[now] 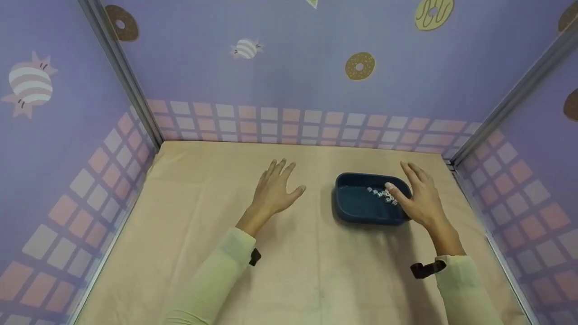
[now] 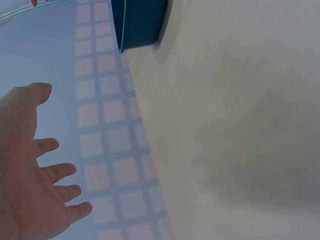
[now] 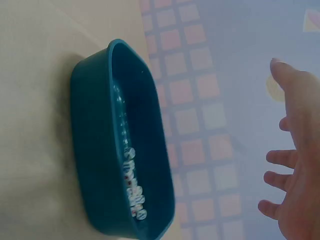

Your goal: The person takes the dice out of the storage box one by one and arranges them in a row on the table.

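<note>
The blue tub (image 1: pixel 356 208) sits on the cloth (image 1: pixel 289 282), at about two o'clock from its middle, and inside it lies a loose cluster of small white pieces (image 1: pixel 380 194), dice or beads, too small to tell which, running from near the centre toward the three o'clock end. Your left hand (image 1: pixel 274 192) hangs well off the tub's nine o'clock end, fingers and thumb spread and holding nothing; your right hand (image 1: pixel 423 198) hovers by the three o'clock end, thumb stretched away from the fingers, pinching nothing and, by the right wrist view, apart from the tub. Judging by its smooth walls (image 3: pixel 94 140), the tub is probably stiff, light plastic, not fragile, perhaps a little slick under dry fingers. The likely best hold is one hand at each short end, nine and three o'clock, palms against the walls and thumbs just over the rim (image 1: pixel 363 174), kept level. The pieces look hard, light and free to roll, so a tilt would probably send them sliding to the low side; taken singly, each calls for a fingertip pinch from above, with a soft squeeze lest it skip away.
</note>
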Motion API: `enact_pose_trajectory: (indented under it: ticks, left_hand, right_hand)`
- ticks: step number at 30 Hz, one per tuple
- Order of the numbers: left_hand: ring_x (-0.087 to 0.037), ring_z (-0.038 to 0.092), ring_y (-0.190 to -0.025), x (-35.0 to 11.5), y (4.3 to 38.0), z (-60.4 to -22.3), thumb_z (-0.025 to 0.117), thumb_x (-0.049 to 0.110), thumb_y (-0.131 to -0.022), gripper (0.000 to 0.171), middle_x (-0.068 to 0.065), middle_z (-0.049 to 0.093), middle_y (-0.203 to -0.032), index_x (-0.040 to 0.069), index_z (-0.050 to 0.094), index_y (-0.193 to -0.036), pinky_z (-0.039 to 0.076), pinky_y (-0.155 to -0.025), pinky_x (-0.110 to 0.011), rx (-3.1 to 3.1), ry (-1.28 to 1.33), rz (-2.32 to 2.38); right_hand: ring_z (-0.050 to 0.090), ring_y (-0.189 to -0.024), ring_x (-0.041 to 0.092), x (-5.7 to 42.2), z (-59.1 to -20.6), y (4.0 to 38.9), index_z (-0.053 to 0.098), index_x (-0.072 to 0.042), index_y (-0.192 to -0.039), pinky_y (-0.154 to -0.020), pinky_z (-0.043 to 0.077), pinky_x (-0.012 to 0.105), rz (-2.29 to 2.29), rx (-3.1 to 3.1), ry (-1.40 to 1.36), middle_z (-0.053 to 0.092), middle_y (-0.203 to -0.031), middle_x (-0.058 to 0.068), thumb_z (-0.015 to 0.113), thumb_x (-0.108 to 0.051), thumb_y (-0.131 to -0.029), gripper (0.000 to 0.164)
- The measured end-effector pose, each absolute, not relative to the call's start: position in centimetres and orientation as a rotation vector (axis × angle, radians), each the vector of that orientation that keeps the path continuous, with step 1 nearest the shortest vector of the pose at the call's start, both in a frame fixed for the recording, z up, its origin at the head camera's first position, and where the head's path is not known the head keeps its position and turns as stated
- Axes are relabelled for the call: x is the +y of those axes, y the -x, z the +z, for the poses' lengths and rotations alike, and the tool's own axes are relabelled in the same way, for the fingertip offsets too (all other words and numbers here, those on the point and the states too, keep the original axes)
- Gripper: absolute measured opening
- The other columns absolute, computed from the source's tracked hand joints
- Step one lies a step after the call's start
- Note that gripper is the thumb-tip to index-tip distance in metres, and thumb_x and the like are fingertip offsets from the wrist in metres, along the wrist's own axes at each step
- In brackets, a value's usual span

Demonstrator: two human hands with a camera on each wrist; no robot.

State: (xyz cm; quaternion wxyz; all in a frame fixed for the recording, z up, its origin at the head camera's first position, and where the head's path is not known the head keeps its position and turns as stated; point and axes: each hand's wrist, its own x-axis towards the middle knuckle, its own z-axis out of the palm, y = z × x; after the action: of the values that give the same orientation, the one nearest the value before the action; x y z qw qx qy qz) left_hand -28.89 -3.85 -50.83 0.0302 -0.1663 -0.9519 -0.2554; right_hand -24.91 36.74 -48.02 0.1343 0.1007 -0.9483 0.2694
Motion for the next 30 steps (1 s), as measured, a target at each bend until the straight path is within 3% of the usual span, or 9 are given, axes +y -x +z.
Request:
enact_pose_trajectory:
  ticks: [9, 13, 18, 24, 30]
  left_hand:
    - [-0.04, 0.036, -0.152, 4.0, 28.3, -56.7, 0.058, 0.048, -0.106, 0.079, -0.017, 0.036, -0.167, 0.014, 0.024, -0.169, 0.035, -0.121, -0.056, -2.839, 0.393, -1.628]
    - [-0.04, 0.039, -0.151, 6.6, 28.1, -58.3, 0.055, 0.049, -0.108, 0.077, -0.018, 0.039, -0.165, 0.012, 0.024, -0.169, 0.037, -0.121, -0.052, -2.68, 0.2, -2.035]
    - [-0.033, 0.041, -0.152, 9.1, 28.1, -59.5, 0.051, 0.039, -0.112, 0.068, -0.017, 0.037, -0.167, 0.01, 0.024, -0.168, 0.037, -0.122, -0.045, -2.661, 0.112, -2.145]
    - [-0.029, 0.046, -0.148, 10.5, 28.3, -59.9, 0.048, 0.018, -0.113, 0.057, -0.013, 0.041, -0.165, 0.009, 0.03, -0.167, 0.038, -0.12, -0.041, -2.627, 0.216, -2.147]
    - [-0.029, 0.049, -0.144, 10.0, 27.3, -59.4, 0.049, 0.011, -0.112, 0.055, -0.016, 0.047, -0.16, 0.006, 0.035, -0.164, 0.041, -0.118, -0.041, -2.594, 0.216, -2.153]
  right_hand:
    - [0.032, -0.15, 0.052, 41.2, -52.5, 24.1, 0.03, -0.008, -0.167, -0.114, 0.031, 0.072, 1.276, -2.657, 0.049, 0.033, -0.166, 0.028, 0.056, -0.046, -0.109, 0.074]
    - [0.028, -0.153, 0.051, 42.4, -54.9, 23.9, 0.02, -0.008, -0.169, -0.118, 0.03, 0.068, 1.49, -2.683, 0.194, 0.027, -0.168, 0.029, 0.051, -0.05, -0.11, 0.079]
    - [0.026, -0.155, 0.048, 43.1, -57.3, 23.7, 0.007, -0.006, -0.17, -0.122, 0.029, 0.062, 1.925, -2.54, 0.358, 0.018, -0.17, 0.03, 0.04, -0.042, -0.115, 0.074]
    - [0.033, -0.153, 0.042, 43.1, -58.5, 24.0, 0.017, -0.008, -0.17, -0.123, 0.032, 0.055, 2.185, -2.356, 0.49, 0.02, -0.171, 0.025, 0.027, -0.037, -0.117, 0.061]
    - [0.049, -0.143, 0.035, 42.5, -58.7, 23.2, 0.032, -0.004, -0.164, -0.117, 0.043, 0.051, 2.07, -2.386, 0.513, 0.033, -0.163, 0.025, 0.035, -0.031, -0.117, 0.054]
